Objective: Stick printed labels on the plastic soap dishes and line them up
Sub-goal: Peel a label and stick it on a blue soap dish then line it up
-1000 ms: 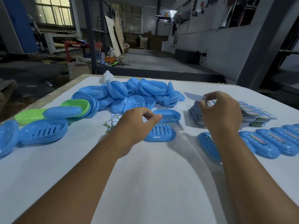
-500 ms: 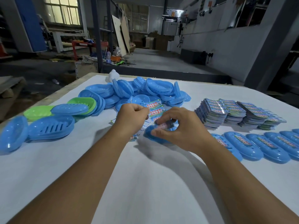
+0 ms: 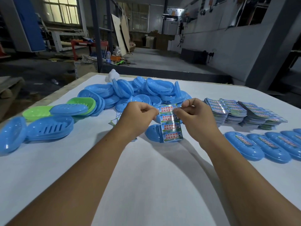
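Your left hand [image 3: 138,115] and right hand [image 3: 193,115] pinch the top corners of a label sheet [image 3: 170,123] above a blue soap dish [image 3: 154,132] on the counter [image 3: 146,176]; labelled dishes [image 3: 260,145] line the right.

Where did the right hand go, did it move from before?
Yes. The right hand left the label stacks and came leftward, toward the left hand, pinching the sheet.
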